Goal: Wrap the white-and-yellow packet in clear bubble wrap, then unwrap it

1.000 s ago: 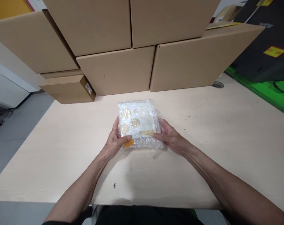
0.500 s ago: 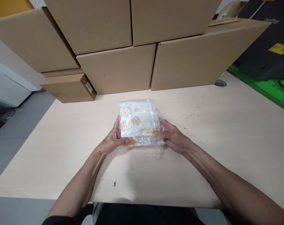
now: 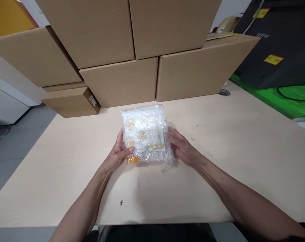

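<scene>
flat white rectangular package in clear bubble wrap (image 3: 145, 129): we find it between the two hands over the middle of the pale wood-toned table (image 3: 230, 151), its upper face showing round gold shapes and a gold strip. whether its underside touches the table we cannot tell. we note the bare left hand (image 3: 116, 153) holding the left edge, thumb laid over the near left part, the other fingers mostly hidden beside the wrap. just beside that thumb, an orange rectangular patch (image 3: 133, 159) shows at the near edge. we note the bare right hand (image 3: 183, 148) holding the right edge, fingers closed in on the clear plastic; some fingertips are hidden. on the far side we record large plain brown cardboard boxes (image 3: 119, 82), stacked, with a small flat brown cardboard box (image 3: 67, 102) at the far left. at the far right, a black case with yellow labels (image 3: 288, 42) sits beside a bright green surface (image 3: 293, 104).
</scene>
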